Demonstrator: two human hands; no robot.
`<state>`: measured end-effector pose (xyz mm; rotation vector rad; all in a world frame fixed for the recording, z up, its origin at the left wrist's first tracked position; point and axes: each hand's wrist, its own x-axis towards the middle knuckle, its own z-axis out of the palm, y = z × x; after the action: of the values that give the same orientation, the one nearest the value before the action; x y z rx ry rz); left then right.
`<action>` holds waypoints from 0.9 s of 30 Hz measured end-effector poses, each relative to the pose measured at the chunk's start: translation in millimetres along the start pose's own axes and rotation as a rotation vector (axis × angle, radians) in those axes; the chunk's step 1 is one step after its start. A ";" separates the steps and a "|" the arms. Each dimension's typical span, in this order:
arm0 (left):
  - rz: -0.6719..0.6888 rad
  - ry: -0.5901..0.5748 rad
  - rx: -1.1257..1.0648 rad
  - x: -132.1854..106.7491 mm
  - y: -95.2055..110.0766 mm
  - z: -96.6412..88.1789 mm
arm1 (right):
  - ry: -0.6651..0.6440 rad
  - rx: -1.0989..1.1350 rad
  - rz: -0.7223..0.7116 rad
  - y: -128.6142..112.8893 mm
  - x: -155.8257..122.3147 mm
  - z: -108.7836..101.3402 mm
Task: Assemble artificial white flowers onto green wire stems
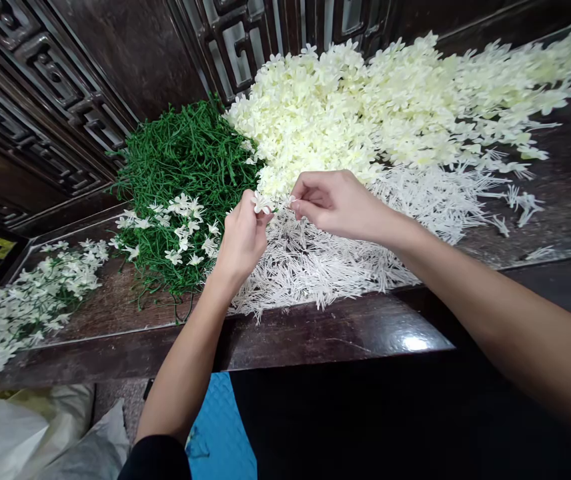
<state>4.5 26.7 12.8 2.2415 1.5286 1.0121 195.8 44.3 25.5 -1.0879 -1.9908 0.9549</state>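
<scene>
Near the middle of the bench, my left hand (243, 237) is closed with an artificial flower (261, 203) pinched at the fingertips, its white petals facing up. Close beside it, my right hand (333, 203) pinches a small white piece (290, 201), its exact kind too small to make out. Both hands hover over a heap of white plastic stamens (325, 260). Behind them rises a large pile of cream-white flower heads (315, 113). To the left lies a mound of green plastic stems (185, 153), with several flower-tipped stems (183, 230) on its front side.
A bunch of stemmed white flowers (40, 300) lies at the bench's left end. Dark carved wood panels (130, 47) stand along the back. The dark wooden bench edge (325, 333) runs in front of me. Pale sacks (50, 427) sit on the floor at lower left.
</scene>
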 end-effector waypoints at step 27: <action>0.061 0.047 -0.130 2.7 -0.6 -3.3 | -0.037 0.013 -0.079 -5.4 -1.9 -0.7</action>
<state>2.4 28.8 15.9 2.2013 1.3776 1.1544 195.0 40.8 30.0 -0.9828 -2.0392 0.9519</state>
